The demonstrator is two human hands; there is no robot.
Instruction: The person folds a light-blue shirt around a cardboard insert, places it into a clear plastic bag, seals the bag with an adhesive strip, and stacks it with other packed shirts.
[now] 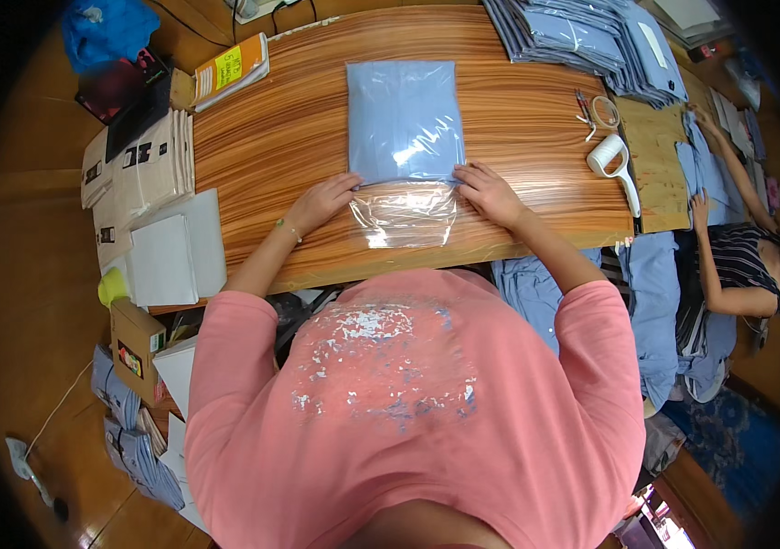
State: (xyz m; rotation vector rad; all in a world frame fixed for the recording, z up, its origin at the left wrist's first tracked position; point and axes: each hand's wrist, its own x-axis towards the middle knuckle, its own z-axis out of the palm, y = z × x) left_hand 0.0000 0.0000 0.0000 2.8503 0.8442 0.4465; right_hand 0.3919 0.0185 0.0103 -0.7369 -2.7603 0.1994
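- Lying on the striped wooden table [271,165], straight ahead of the seamstress-style pink shirt [417,366] at six o'clock, is a folded blue garment [404,119] in a clear bag; glare blurs its folds.
- Stretching toward six o'clock is the bag's clear end [404,215], its creases hard to read through the shine.
- At seven o'clock from the garment, the left hand [326,203] has its fingertips at the near corner; I can't tell whether they pinch the film.
- At five, the right hand [491,194] touches the opposite corner, fingers bent, thumb's grip equally unclear.
- Between three and four sits a white lint roller [611,165], with a tape roll [605,112] and thin tools [583,105] too small to identify.
- At two, a stack of blue garments [573,41] runs off the top edge.
- Near four, a co-worker [742,261] reaches over blue cloth, head lost in the dark rim.
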